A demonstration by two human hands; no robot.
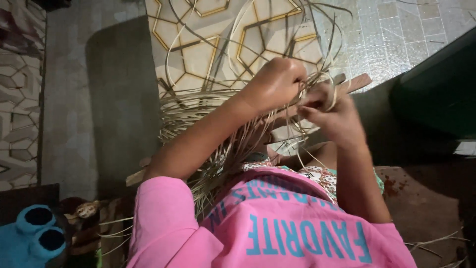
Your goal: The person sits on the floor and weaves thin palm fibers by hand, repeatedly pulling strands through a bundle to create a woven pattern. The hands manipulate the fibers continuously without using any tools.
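Centre frame: the left hand point(272, 82) is closed around pale reed strips point(213, 106); the right hand point(329, 111) pinches a strand. Most strips still fan out loose, so the weaving looks early. Wooden slat point(354, 83) behind.

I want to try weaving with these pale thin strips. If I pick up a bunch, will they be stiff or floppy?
Probably springy rather than stiff: the strips arc in long loops above the left hand and right hand. Likely light, since loose ends stand up unsupported. They may tangle easily, as many cross each other near the wooden stick.
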